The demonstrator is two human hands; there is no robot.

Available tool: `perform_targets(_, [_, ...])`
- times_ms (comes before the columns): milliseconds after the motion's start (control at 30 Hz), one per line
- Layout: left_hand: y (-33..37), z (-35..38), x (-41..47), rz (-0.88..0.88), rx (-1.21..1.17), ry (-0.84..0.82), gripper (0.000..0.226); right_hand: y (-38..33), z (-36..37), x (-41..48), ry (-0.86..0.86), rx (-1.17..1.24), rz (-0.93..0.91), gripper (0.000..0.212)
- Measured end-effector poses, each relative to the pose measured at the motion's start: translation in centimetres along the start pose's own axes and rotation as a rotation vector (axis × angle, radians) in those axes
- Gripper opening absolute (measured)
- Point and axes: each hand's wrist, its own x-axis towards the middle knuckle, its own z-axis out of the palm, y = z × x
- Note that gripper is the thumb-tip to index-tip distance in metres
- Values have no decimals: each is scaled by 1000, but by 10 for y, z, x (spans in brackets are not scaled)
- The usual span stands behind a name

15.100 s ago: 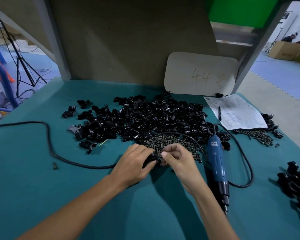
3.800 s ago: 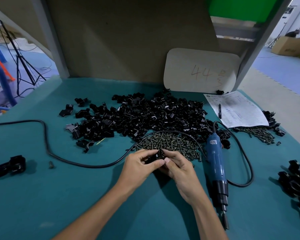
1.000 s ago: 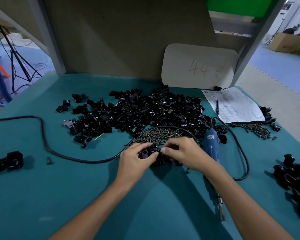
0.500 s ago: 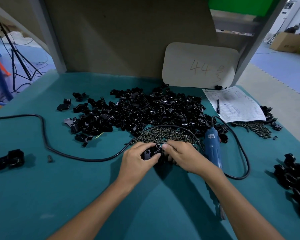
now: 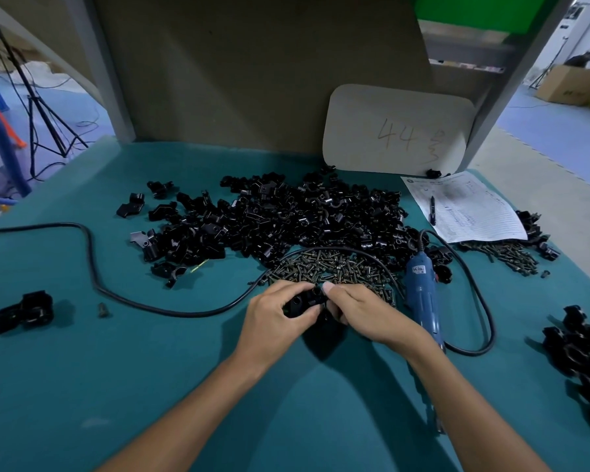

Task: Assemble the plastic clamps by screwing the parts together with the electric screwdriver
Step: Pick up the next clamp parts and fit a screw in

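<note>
Hands meet over the middle of the teal table [image 5: 82, 386]: the left hand [image 5: 273, 318] curls its fingers [image 5: 295, 288] round a small black clamp [image 5: 304, 301], thumb on the near side, while the right hand [image 5: 365, 315] pinches the same clamp from the other side with thumb and forefinger. Whether a screw sits at those fingertips cannot be told, since the fingers hide the spot. The clamp is held just above the table, at the near edge of a heap of dark brassy screws [image 5: 331, 269]. Behind the screws spreads a wide pile of loose black clamp parts [image 5: 286, 219], with a few strays off its left end. The blue electric screwdriver [image 5: 421, 291] lies just right of the right hand, its bit end toward the person and partly hidden under the right forearm. Its black cable [image 5: 92, 267] loops round on the right, arcs over the screws, passes close by the left hand and runs off the table's left edge. Far left lies a lone clamp [image 5: 21, 311] with a single loose screw [image 5: 103, 310] near it. Another heap of black pieces [image 5: 583, 356] sits at the right edge. Further back on the right, a printed sheet [image 5: 470, 212] with a pen [image 5: 432, 209] on it overlaps a second scatter of screws [image 5: 504, 257], and a pale board [image 5: 399, 131] marked "44" leans against the back panel.
</note>
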Motion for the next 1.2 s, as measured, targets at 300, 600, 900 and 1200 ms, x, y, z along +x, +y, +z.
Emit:
perform_targets(300, [-2, 0, -1, 32, -31, -20, 30, -1, -3, -2, -48, -27, 109, 51])
perform_targets(600, [-6, 1, -2, 17, -33, -49, 33, -3, -1, -12, -28, 13, 87, 50])
perform_targets(900, [-4, 0, -3, -1, -38, -59, 37, -8, -2, -13, -58, 43, 154, 50])
perform_targets(1200, [-5, 0, -3, -21, -34, -85, 41, -5, 3, -14, -64, 112, 218, 55])
